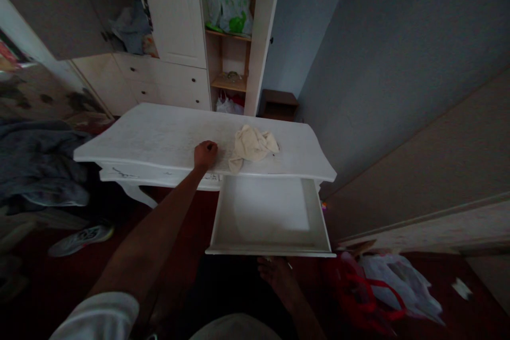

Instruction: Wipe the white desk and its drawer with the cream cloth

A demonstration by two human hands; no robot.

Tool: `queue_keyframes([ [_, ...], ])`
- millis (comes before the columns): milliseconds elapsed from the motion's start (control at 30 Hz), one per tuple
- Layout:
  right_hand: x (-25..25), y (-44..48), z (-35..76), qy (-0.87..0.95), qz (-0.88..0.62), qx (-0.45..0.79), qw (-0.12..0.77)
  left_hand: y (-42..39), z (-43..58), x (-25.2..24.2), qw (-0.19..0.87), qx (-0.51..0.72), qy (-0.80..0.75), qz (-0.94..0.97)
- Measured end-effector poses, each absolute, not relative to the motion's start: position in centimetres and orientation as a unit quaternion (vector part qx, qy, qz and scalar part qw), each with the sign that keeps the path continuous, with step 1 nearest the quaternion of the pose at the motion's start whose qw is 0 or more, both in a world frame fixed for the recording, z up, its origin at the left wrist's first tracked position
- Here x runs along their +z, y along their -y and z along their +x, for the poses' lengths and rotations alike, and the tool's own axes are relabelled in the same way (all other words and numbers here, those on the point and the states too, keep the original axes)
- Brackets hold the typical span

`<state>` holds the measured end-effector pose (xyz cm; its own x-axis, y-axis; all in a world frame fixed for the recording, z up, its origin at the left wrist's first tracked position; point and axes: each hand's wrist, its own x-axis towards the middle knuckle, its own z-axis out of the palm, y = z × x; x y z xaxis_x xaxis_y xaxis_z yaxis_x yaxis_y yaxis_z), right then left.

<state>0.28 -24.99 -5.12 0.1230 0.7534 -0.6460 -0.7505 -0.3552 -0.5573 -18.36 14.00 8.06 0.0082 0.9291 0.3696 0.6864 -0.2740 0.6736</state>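
Your drawer (271,251) stands pulled out from the white table (159,127), between you and the tabletop. Your right hand (276,272) is at the drawer's front, just under its lower edge, with the fingers bent; I cannot tell whether they pinch the front or only touch it. Your left hand (206,154) seems to rest near the table's front edge, fingers curled into a loose fist, nothing showing in them. The crumpled cloth (253,143) lies just beside it. For good control, work near the middle of the drawer's front, move it straight and level so it shouldn't bind, brace lightly with your left, and mind your fingertips around the edges.
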Motion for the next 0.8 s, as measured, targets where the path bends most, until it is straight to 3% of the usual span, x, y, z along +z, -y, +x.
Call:
queue_keyframes([
  [267,-4.2,25.1,0.2,0.032,-0.518,0.667,0.534,-13.9,-18.3,8.3,0.149,0.391,-0.590,0.691],
  [800,-4.6,26.5,-0.2,-0.044,-0.458,0.684,0.566,-13.9,-18.3,8.1,0.137,0.390,-0.587,0.696],
])
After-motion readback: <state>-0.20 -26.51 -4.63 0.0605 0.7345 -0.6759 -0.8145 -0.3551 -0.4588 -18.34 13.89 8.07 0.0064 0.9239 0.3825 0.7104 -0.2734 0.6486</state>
